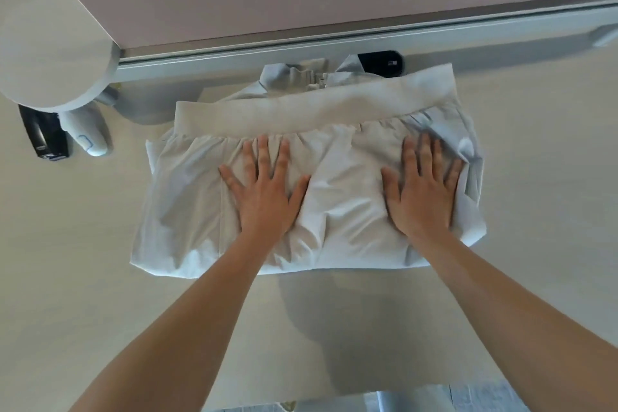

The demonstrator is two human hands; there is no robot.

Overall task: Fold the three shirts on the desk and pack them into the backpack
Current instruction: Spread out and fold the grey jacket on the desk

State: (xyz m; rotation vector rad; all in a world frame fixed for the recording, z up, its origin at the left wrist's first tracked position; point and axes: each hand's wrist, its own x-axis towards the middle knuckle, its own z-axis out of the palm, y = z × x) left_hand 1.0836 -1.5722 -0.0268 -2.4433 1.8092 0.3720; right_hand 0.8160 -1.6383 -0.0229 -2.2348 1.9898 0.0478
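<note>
A pale white shirt [337, 201] lies folded into a rough rectangle on the light desk [535, 211]. Its wide hem band runs across the far side. My left hand [264, 191] presses flat on the left half of it, fingers spread. Over on the right half my right hand [421, 191] presses flat the same way. A pale blue collared shirt [301, 77] peeks out from under the far edge of the white one. No backpack is in view.
A black stapler [45, 134] and a white device [88, 134] lie at the far left of the desk. A black rectangular thing [384, 62] sits by the grey rail [334, 43] along the desk's back edge. A round white lamp shade [43, 57] hangs at upper left.
</note>
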